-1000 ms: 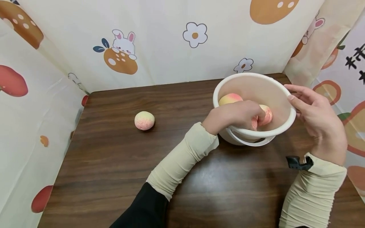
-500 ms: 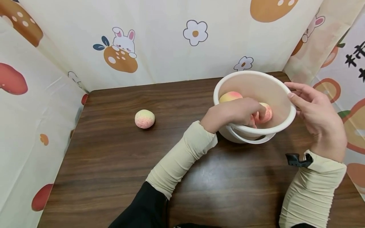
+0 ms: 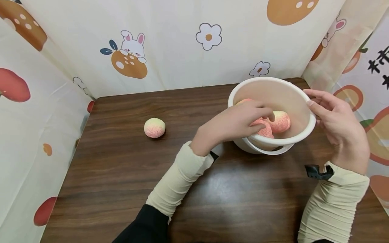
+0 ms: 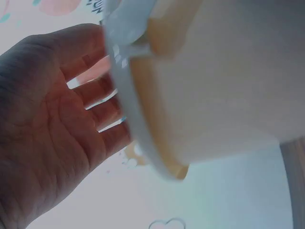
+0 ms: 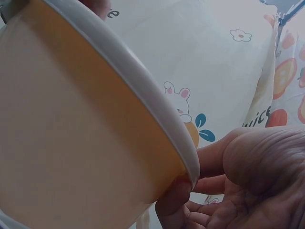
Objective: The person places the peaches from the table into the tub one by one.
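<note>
A white bucket [image 3: 270, 91] stands toward the right of the table in the head view. Inside lie peaches: one [image 3: 280, 122] toward the right, another [image 3: 265, 131] near the front rim, and a third [image 3: 244, 101] at the far left, mostly covered by a hand. My left hand [image 3: 232, 123] reaches over the bucket's left rim, fingers loosely bent above the peaches and gripping none. In the left wrist view its fingers pass behind the rim. With thumb and fingers, my right hand [image 3: 343, 126] pinches the right rim, also seen in the right wrist view.
A single peach [image 3: 154, 128] rests on the dark wooden table [image 3: 121, 175], left of the bucket. Printed curtains [image 3: 176, 50] enclose the table's back and sides. The bucket's handle [image 3: 270, 152] hangs down at its front.
My left hand has let go of the peach in the bucket and drawn back up and left, uncovering the peaches there. The right hand keeps its place on the rim.
</note>
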`<state>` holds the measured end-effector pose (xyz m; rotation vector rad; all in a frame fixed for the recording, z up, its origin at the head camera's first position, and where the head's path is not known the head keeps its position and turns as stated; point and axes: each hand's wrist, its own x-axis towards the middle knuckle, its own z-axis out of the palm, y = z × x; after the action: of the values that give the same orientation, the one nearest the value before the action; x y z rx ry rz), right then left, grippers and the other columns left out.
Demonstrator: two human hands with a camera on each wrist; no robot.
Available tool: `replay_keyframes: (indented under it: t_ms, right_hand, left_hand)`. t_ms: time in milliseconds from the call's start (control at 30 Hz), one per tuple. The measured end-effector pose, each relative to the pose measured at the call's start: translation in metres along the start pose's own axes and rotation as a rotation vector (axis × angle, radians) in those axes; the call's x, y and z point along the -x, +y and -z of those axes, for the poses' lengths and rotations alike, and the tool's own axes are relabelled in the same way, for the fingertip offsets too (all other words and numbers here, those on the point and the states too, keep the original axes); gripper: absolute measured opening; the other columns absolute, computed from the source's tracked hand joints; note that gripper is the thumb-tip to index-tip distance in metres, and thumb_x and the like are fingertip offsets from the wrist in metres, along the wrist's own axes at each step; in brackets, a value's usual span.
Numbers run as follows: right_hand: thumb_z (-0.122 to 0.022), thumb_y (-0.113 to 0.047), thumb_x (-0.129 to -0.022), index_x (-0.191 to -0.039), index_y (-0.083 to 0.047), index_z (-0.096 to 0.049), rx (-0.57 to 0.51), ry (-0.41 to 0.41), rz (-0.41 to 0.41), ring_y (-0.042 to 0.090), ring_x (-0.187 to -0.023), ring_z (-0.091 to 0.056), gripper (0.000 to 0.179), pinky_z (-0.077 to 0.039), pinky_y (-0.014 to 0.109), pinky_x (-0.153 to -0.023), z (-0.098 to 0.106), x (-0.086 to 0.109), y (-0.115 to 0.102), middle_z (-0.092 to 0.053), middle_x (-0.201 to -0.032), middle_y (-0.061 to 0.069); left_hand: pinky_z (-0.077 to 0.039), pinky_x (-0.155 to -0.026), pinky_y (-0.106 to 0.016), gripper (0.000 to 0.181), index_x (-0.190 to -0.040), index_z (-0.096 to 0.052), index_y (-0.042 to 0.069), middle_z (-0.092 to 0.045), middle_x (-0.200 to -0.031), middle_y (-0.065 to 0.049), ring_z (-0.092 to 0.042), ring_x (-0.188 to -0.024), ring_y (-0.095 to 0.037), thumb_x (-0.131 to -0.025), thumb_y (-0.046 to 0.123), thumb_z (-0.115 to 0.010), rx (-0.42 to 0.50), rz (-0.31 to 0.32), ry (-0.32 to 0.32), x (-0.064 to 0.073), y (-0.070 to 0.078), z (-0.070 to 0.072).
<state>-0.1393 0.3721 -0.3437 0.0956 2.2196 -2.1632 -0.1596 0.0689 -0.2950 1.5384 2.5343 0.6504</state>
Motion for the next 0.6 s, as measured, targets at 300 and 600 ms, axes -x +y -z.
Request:
replay_keyframes:
  t_ms: [300,600]
  right_hand:
    - [-0.068,-0.016,-0.1,-0.143,-0.015,-0.06,0.006,0.0,0.013,0.007,-0.081,-0.068,0.044,-0.056,0.019,-0.059,-0.001,-0.001,-0.001,-0.069,-0.098,-0.004]
    - [-0.067,-0.013,-0.101,-0.14,-0.015,-0.062,-0.02,-0.01,0.026,0.008,-0.08,-0.069,0.04,-0.056,0.02,-0.058,0.0,-0.001,0.002,-0.068,-0.096,-0.003]
  left_hand:
    - [-0.046,-0.093,-0.019,0.019,-0.119,-0.072,0.014,-0.067,-0.12,0.002,-0.058,-0.104,-0.013,-0.102,0.012,-0.065,0.01,0.046,0.256,0.052,-0.009,0.008]
    - [-0.049,-0.096,-0.029,0.022,-0.121,-0.072,0.016,-0.066,-0.115,0.001,-0.059,-0.109,-0.017,-0.101,0.011,-0.064,-0.081,0.175,0.358,0.091,-0.029,0.004]
